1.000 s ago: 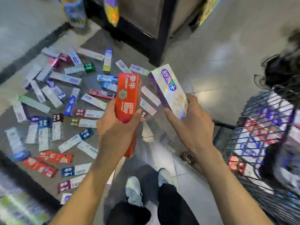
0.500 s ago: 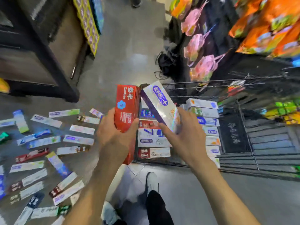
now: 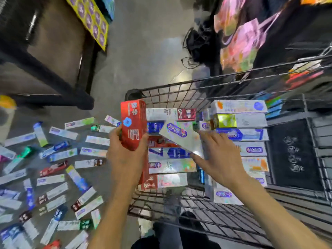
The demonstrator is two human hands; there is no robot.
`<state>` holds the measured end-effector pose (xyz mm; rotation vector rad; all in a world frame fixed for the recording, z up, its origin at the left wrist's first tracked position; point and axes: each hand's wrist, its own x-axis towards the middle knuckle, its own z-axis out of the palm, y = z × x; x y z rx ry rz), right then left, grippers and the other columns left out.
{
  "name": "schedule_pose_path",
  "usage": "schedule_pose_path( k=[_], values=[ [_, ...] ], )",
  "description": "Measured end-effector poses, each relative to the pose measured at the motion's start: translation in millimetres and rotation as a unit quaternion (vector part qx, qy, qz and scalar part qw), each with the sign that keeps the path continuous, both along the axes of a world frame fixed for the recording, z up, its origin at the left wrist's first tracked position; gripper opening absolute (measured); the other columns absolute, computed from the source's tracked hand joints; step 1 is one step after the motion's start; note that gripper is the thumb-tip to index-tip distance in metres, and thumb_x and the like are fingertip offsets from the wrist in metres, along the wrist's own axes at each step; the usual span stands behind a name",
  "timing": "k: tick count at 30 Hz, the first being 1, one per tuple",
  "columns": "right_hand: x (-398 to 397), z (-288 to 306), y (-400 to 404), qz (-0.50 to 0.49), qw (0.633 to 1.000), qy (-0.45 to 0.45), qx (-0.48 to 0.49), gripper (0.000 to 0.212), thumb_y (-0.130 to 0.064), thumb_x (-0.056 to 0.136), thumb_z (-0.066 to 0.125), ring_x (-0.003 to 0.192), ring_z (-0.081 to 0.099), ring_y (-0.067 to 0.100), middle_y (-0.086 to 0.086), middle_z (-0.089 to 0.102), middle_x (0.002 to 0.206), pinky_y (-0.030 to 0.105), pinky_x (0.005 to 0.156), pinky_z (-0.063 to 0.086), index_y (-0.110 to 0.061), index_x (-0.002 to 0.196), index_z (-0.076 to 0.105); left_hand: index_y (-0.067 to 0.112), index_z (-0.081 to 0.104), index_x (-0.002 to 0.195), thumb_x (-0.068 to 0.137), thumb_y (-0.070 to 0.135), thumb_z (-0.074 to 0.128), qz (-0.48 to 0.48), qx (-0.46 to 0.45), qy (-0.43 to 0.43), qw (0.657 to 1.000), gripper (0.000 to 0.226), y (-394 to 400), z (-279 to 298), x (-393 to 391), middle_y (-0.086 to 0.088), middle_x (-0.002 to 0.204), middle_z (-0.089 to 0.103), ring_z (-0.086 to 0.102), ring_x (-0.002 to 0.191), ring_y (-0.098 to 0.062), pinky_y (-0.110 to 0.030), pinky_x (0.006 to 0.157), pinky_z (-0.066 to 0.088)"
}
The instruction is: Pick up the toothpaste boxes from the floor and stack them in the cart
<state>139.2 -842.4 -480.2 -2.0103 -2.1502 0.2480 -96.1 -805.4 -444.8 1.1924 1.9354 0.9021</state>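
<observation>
Wire-mesh cart (image 3: 172, 95) below left hand (image 3: 125, 155) round glossy red carton (image 3: 133, 123), right hand (image 3: 221, 159) gripping holographic carton (image 3: 179, 139).

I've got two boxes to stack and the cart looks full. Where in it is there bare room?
Bare wire floor shows at the cart's near end, below the two stacks, and along the far wall above the left stack. Both stacks are crowded; the right stack sits higher. The left hand holds the red box, the right hand the silver box.

Red toothpaste box (image 3: 133, 123) upright, silver holographic box (image 3: 179, 139) tilted over cart (image 3: 179, 95), apparently stacked rows (image 3: 240, 130) inside, many boxes (image 3: 53, 169) scattered on floor.
</observation>
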Motion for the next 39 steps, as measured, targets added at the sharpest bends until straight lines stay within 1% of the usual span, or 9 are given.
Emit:
schedule_pose_path(
  k=[5,7,9,12,16,24,30,34,39],
  values=[
    [-6.3,-78.4,33.6,0.104,0.994,0.019,-0.02,0.074,-0.046,0.073,0.083,0.091,0.061,0.038,0.011,0.068,0.108,0.046,0.077,0.055,-0.008,0.132,0.058,0.039,0.051,0.127,0.08,0.046,0.078,0.013,0.029,0.061,0.998,0.054,8.9,-24.5,-6.4,0.019,0.108,0.064,0.062,0.095,0.005,-0.019,0.084,0.05],
    [-14.0,-108.5,42.8,0.142,0.989,0.033,-0.021,0.068,-0.046,0.078,0.075,0.094,0.059,0.038,0.011,0.067,0.112,0.047,0.079,0.054,-0.007,0.131,0.059,0.038,0.053,0.129,0.08,0.051,0.077,0.009,0.042,0.078,0.996,0.055,9.6,-32.4,-13.4,0.025,0.105,0.064,0.063,0.092,0.005,-0.023,0.084,0.051],
    [-21.2,-133.8,50.6,0.174,0.984,0.033,-0.02,0.065,-0.045,0.082,0.068,0.096,0.058,0.037,0.012,0.065,0.116,0.047,0.081,0.054,-0.006,0.133,0.058,0.037,0.053,0.129,0.081,0.052,0.077,0.008,0.05,0.083,0.995,0.056,10.2,-38.5,-18.3,0.029,0.101,0.064,0.063,0.088,0.008,-0.019,0.081,0.051],
    [-27.6,-164.7,58.5,0.192,0.981,0.038,-0.011,0.071,-0.03,0.072,0.085,0.096,0.059,0.04,0.018,0.063,0.115,0.046,0.084,0.053,-0.001,0.132,0.059,0.039,0.051,0.127,0.082,0.046,0.078,0.004,0.063,0.069,0.996,0.053,10.9,-42.9,-19.0,0.031,0.095,0.064,0.064,0.083,0.008,-0.009,0.074,0.048],
    [-33.5,-186.3,67.5,0.18,0.982,0.044,0.016,0.072,-0.021,0.072,0.089,0.096,0.055,0.039,0.023,0.061,0.114,0.046,0.083,0.052,0.004,0.132,0.058,0.032,0.053,0.127,0.084,0.039,0.078,-0.027,0.07,0.08,0.994,0.05,11.6,-45.3,-15.1,0.028,0.094,0.065,0.065,0.08,0.006,-0.008,0.07,0.047],
    [-56.2,-207.3,72.0,0.154,0.987,-0.024,0.039,0.073,-0.038,0.072,0.087,0.106,0.043,0.029,0.011,0.062,0.116,0.042,0.089,0.045,-0.008,0.133,0.062,0.024,0.051,0.134,0.082,0.047,0.074,-0.058,0.075,0.107,0.99,0.062,10.2,-51.4,-14.3,0.018,0.106,0.065,0.066,0.09,-0.004,-0.024,0.08,0.055],
    [-41.9,-188.2,69.5,0.13,0.991,0.023,-0.011,0.064,-0.044,0.079,0.08,0.108,0.052,0.035,0.014,0.059,0.122,0.047,0.093,0.045,-0.011,0.131,0.061,0.028,0.052,0.135,0.086,0.036,0.076,-0.136,0.051,0.119,0.982,0.055,2.8,-64.2,-3.6,0.023,0.105,0.062,0.061,0.09,0.003,-0.006,0.075,0.044],
    [-2.7,-161.6,63.5,0.103,0.993,0.05,-0.015,0.06,-0.044,0.089,0.065,0.11,0.053,0.04,0.019,0.057,0.126,0.049,0.094,0.044,-0.008,0.136,0.056,0.022,0.048,0.144,0.086,0.034,0.075,-0.288,0.019,0.181,0.94,0.065,2.6,-94.2,-0.3,0.003,0.122,0.056,0.056,0.102,-0.012,-0.022,0.085,0.046],
    [32.6,-137.3,58.4,0.047,0.997,0.041,-0.052,0.065,-0.05,0.089,0.042,0.115,0.05,0.041,0.018,0.055,0.133,0.052,0.099,0.042,-0.008,0.138,0.055,0.02,0.041,0.148,0.083,0.028,0.075,-0.479,0.006,0.307,0.822,0.074,6.2,-142.7,9.9,-0.009,0.12,0.051,0.058,0.102,-0.034,-0.046,0.071,0.056]
  ],
)
